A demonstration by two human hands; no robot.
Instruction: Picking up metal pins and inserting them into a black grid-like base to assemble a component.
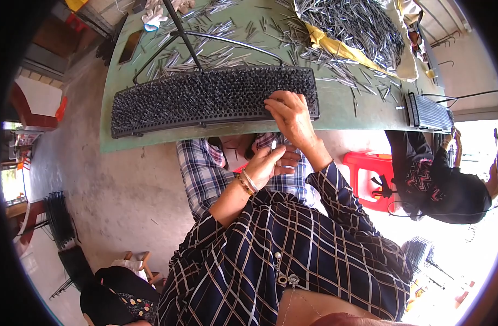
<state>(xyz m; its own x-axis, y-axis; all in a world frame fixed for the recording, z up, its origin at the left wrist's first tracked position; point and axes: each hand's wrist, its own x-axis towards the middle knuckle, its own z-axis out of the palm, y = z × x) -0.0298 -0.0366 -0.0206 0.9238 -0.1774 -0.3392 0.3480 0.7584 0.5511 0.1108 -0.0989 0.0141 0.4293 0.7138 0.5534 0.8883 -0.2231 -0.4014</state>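
Note:
A long black rack (216, 98) full of small holes lies along the near edge of the green table. Thin dark pieces stand upright in most of its holes; a row of bare holes runs along the near side. My right hand (292, 117) is over the rack's right part, fingertips pinched together at the holes; whatever they hold is too small to see. Below the table edge, above my lap, my left hand (268, 165) is closed with the thumb up. A small white tip shows by the thumb, and its contents are hidden.
Loose thin metal pieces (222, 51) litter the green table (336, 117), with a big heap (363, 32) on an opened sack at the far right. A black metal frame (232, 39) rises behind the rack. Right: a red stool (368, 160), another person (439, 179) and a second rack (431, 113).

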